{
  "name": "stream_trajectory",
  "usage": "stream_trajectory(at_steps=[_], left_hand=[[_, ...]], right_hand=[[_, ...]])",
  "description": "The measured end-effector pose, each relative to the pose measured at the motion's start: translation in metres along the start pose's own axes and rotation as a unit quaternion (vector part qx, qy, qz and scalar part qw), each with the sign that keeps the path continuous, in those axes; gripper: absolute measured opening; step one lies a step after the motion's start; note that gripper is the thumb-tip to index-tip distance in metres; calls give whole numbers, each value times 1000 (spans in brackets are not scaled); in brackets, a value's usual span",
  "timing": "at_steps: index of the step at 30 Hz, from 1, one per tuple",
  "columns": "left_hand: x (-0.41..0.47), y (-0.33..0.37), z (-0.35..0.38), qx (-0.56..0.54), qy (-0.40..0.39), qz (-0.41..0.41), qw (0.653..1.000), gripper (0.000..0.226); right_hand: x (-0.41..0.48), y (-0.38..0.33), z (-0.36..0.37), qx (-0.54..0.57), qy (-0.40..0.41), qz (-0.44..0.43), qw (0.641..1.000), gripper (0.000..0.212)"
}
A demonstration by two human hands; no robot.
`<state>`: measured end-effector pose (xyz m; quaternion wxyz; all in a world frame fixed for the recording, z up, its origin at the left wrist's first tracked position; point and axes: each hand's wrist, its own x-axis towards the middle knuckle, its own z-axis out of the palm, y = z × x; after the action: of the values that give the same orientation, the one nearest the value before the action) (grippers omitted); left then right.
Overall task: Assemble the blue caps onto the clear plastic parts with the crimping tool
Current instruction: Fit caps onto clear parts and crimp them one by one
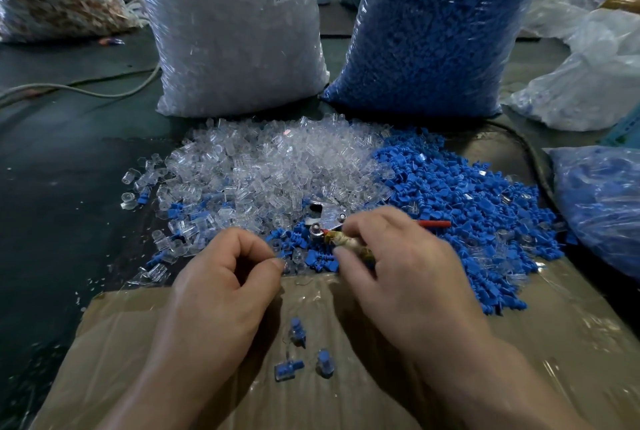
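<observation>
Right hand [398, 267] grips crimping tool [329, 220] by its wrapped handle, left hand [225, 277] pinches probably a clear part [286, 265]; seat blue cap [322, 261] squarely before squeezing

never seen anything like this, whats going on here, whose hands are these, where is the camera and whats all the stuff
There is no machine here: a person works by hand. The one picture comes from a camera worn on their head, looking down. The right hand grips the wrapped handle of the tool, a small metal crimper whose other handle is red. The left hand is curled at the edge of the heap; whether it pinches a part is hard to tell. On the cardboard lie a heap of clear parts and, to its right, a heap of blue caps. Three finished pieces, clear with blue inside, lie between the wrists. Behind stand a clear bag and a blue bag, full of what look like the same parts.
</observation>
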<state>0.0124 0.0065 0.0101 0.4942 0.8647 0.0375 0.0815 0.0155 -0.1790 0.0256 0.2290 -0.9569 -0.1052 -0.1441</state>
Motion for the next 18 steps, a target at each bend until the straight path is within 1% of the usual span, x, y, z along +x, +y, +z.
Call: stream_trajectory(at_steps=[2,5,7,9,12,14,16,18], left_hand=[[0,0,0,-17,-7,-14,1000,14],[0,0,-2,-43,-8,-19,999,23],[-1,0,-2,-69,-16,-25,997,27],[-2,2,-2,-95,-22,-25,995,29],[-2,0,-2,-101,-35,-12,994,34],[-1,-3,-1,-74,-34,0,997,31],[0,-6,-1,-42,-27,9,999,23],[1,-8,-1,-33,-26,7,999,17]], right_hand=[[5,12,-8,-44,7,56,997,29],[13,34,-20,-126,-1,165,978,46],[14,39,-21,-156,-13,184,970,48],[13,37,-20,-157,-12,180,971,46],[12,32,-23,-142,-17,170,975,39],[10,27,-28,-131,-33,151,979,30],[5,17,-28,-129,-67,114,983,32],[-1,3,-21,-133,-117,70,982,35]])
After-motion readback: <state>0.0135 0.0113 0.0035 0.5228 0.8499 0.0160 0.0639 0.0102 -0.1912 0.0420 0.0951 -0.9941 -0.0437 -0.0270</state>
